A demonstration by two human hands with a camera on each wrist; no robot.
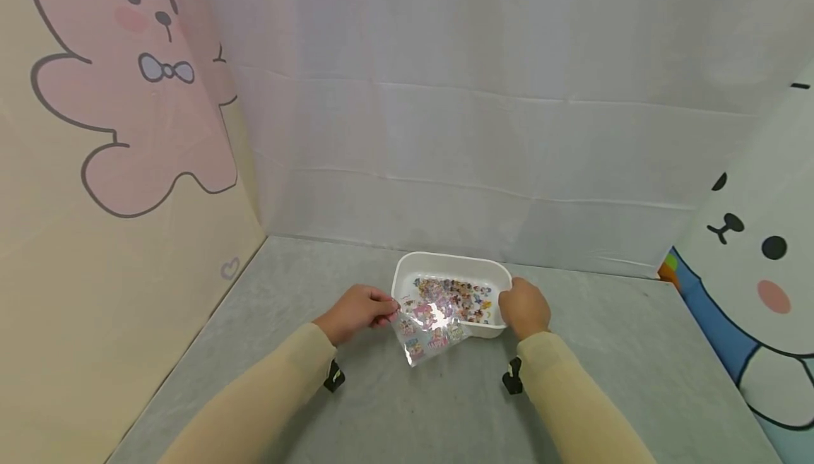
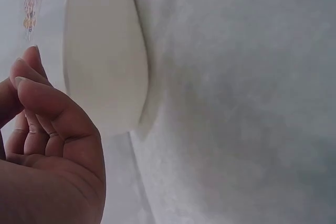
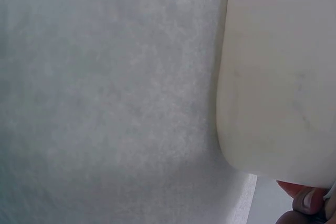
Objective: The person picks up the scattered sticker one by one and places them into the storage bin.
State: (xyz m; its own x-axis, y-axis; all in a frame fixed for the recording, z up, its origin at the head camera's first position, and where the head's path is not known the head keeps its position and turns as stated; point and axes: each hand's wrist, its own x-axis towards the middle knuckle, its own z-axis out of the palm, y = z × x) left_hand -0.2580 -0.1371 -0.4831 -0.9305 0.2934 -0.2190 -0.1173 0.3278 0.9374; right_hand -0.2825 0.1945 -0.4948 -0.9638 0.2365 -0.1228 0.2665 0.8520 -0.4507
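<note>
In the head view a white plastic basin [image 1: 445, 260] holds many small colourful flat pieces [image 1: 467, 294]. My left hand [image 1: 361, 311] pinches the corner of a clear, shiny plastic bag [image 1: 422, 333] printed with small coloured pictures. The bag hangs over the basin's near left rim and hides part of the pieces. My right hand [image 1: 526, 308] grips the basin's right end. From the left wrist, the thumb and fingertips of my left hand [image 2: 58, 140] meet beside the basin's wall [image 2: 105, 51]. From the right wrist, only some fingers [image 3: 310, 200] show by the basin's corner.
The basin stands on a grey cloth-like table surface [image 1: 407, 414]. Behind it hangs a white sheet [image 1: 445, 132]. A cream panel with a pink bear [image 1: 140, 111] rises at the left, and one with a white bear [image 1: 750, 273] at the right.
</note>
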